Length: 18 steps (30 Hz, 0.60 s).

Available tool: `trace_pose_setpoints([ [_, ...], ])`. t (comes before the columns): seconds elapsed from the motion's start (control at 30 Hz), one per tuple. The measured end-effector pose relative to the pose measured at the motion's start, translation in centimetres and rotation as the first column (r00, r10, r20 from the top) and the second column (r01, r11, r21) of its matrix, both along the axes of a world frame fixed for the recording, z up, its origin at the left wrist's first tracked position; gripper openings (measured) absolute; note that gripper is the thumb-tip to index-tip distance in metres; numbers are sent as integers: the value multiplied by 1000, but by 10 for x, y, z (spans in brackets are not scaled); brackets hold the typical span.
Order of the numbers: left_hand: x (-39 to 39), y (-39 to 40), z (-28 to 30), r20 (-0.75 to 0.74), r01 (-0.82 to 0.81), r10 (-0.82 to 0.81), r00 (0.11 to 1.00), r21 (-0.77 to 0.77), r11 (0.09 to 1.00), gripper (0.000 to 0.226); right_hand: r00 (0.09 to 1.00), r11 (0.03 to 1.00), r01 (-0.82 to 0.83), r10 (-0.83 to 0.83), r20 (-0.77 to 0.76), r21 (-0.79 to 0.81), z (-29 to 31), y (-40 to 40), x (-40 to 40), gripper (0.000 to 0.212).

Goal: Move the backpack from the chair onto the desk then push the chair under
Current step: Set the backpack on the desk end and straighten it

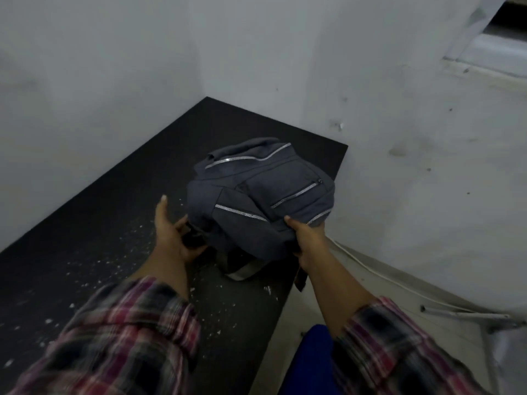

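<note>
Item: backpack on desk; my right hand pinches its near corner, my left hand closes on a strap. Risk, I judge: bag overhangs beyond right fingertips, may slide off.

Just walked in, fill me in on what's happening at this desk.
A person in a plaid shirt has a grey backpack resting on the dark desk, near its far right corner by the wall. The right hand grips the bag's near edge; the left hand is at its left side, fingers curled around something dark, probably a strap. White flecks litter the desktop. A blue shape shows at the bottom edge, possibly the chair, not yet pushed under.
</note>
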<state>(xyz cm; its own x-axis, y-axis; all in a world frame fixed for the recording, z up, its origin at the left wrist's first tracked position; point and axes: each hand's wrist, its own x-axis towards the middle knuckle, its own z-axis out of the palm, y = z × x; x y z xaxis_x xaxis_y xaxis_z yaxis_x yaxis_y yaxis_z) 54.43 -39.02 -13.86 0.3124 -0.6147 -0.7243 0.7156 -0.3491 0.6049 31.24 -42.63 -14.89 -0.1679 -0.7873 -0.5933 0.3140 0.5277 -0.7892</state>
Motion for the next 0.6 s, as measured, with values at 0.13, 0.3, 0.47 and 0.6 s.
trace_pose_setpoints([
  [0.13,-23,-27,5,51,148,-149,988,16,989,90,973,969,-157,118,-201,-192,-1,-36,-11,89],
  [0.3,-64,-54,-21,154,-124,126,980,-24,992,96,898,897,-359,257,-358,-258,20,-87,-47,62],
  [0.47,-96,-87,-40,348,-193,232,908,-144,971,79,663,926,-288,378,-646,245,14,-124,-67,83],
  [0.6,-105,-87,-38,657,-111,117,744,-51,993,87,378,976,-153,-86,-922,-154,15,-93,-43,88],
])
